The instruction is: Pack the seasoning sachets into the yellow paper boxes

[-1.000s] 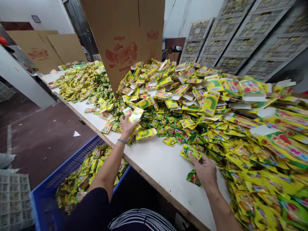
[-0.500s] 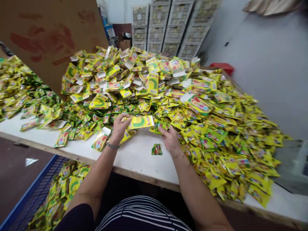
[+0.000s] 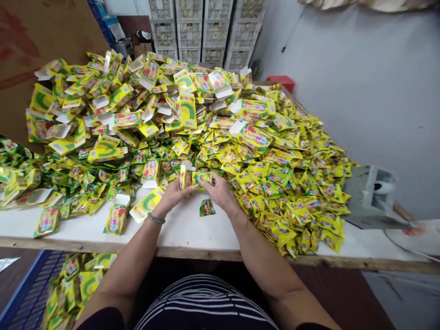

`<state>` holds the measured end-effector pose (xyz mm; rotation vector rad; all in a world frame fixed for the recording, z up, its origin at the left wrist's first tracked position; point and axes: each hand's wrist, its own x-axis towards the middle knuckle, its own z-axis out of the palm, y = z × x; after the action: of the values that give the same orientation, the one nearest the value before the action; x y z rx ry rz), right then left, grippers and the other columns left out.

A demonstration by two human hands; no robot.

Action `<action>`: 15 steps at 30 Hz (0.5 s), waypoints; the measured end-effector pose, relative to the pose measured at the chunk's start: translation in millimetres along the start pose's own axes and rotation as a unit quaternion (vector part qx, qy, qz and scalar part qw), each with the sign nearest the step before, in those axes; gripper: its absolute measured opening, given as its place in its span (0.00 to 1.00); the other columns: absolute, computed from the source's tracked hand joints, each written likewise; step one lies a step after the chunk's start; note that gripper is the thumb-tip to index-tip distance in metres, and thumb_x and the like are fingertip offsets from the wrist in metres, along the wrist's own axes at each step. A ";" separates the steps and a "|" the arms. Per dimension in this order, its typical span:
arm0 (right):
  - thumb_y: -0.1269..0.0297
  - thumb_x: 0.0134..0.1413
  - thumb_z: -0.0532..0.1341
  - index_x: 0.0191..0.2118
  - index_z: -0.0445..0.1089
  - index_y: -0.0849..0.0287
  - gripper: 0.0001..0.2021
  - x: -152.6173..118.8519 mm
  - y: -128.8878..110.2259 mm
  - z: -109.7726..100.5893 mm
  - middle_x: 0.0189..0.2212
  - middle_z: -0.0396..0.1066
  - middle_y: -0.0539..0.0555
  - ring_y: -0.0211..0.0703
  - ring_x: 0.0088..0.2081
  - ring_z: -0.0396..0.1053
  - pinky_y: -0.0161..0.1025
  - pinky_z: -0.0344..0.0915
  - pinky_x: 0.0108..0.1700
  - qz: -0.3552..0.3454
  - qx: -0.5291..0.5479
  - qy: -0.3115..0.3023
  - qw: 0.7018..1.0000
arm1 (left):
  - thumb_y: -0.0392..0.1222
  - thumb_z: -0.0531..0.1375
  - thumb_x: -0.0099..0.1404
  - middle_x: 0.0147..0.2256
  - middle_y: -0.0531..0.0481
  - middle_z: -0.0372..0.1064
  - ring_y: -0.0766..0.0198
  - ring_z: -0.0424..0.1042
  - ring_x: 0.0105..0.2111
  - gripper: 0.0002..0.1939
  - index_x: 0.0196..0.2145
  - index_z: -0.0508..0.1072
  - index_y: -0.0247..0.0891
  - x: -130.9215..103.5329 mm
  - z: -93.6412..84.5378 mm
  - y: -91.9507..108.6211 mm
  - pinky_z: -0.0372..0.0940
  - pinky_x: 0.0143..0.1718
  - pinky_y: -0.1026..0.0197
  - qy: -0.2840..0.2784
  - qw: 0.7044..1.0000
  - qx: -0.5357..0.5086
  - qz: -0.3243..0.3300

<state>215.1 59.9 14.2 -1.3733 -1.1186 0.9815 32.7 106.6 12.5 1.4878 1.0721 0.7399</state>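
Note:
My left hand (image 3: 172,198) is closed around a small yellow carton (image 3: 184,176), held with its white end flap up. Right beside it, my right hand (image 3: 219,192) pinches a yellow-green sachet (image 3: 203,178) against the carton's side. Whether the sachet's edge is inside the carton I cannot tell. Below the hands, a single dark green sachet (image 3: 207,208) lies on the white tabletop (image 3: 192,233). Left of my left hand, a yellow carton (image 3: 147,205) lies flat, and a carton with an open white flap (image 3: 117,215) rests farther left.
A large heap of cartons (image 3: 120,96) covers the back, with yellow sachets (image 3: 292,183) piled to the right and green ones (image 3: 79,183) to the left. A grey metal device (image 3: 371,197) stands at right. Below left is a blue crate (image 3: 25,293) of cartons. White crates (image 3: 189,34) are stacked behind.
The carton has turned from lying lengthwise to standing on end in my left hand. My right hand has brought the sachet up to it. The view has shifted right.

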 end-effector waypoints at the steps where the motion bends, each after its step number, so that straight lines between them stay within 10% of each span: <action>1: 0.51 0.47 0.68 0.33 0.70 0.55 0.14 -0.6 0.6 1.2 0.28 0.74 0.50 0.44 0.31 0.70 0.42 0.71 0.36 -0.007 -0.027 -0.004 1.000 | 0.56 0.68 0.54 0.38 0.45 0.76 0.58 0.73 0.36 0.26 0.43 0.75 0.35 -0.2 -1.7 0.2 0.67 0.38 0.59 0.027 0.999 0.022 0.012; 4: 0.49 0.49 0.66 0.36 0.71 0.56 0.15 -0.1 1.1 -1.1 0.32 0.75 0.52 0.45 0.35 0.72 0.43 0.70 0.41 -0.028 -0.024 0.026 0.999 | 0.54 0.66 0.57 0.38 0.46 0.75 0.60 0.72 0.36 0.24 0.45 0.73 0.35 -3.6 -7.3 2.6 0.66 0.37 0.61 0.048 0.997 0.053 0.026; 9: 0.50 0.53 0.64 0.39 0.70 0.56 0.15 6.4 2.3 -14.3 0.36 0.76 0.53 0.46 0.38 0.72 0.44 0.69 0.45 -0.066 -0.004 0.060 0.996 | 0.50 0.69 0.54 0.35 0.48 0.74 0.62 0.70 0.33 0.20 0.41 0.76 0.36 -13.1 -12.1 7.7 0.65 0.34 0.63 -0.117 0.993 0.019 0.008; 15: 0.49 0.46 0.68 0.34 0.73 0.55 0.15 5.2 2.6 -18.6 0.28 0.75 0.50 0.46 0.34 0.71 0.43 0.69 0.41 -0.037 -0.044 -0.031 0.998 | 0.52 0.68 0.54 0.33 0.49 0.74 0.64 0.69 0.31 0.19 0.37 0.79 0.36 -13.2 -11.1 6.3 0.62 0.32 0.65 -0.076 0.996 -0.038 -0.014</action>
<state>234.5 60.8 13.6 -1.3691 -1.2621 0.9360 19.0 99.2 22.2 1.4374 0.9379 0.6312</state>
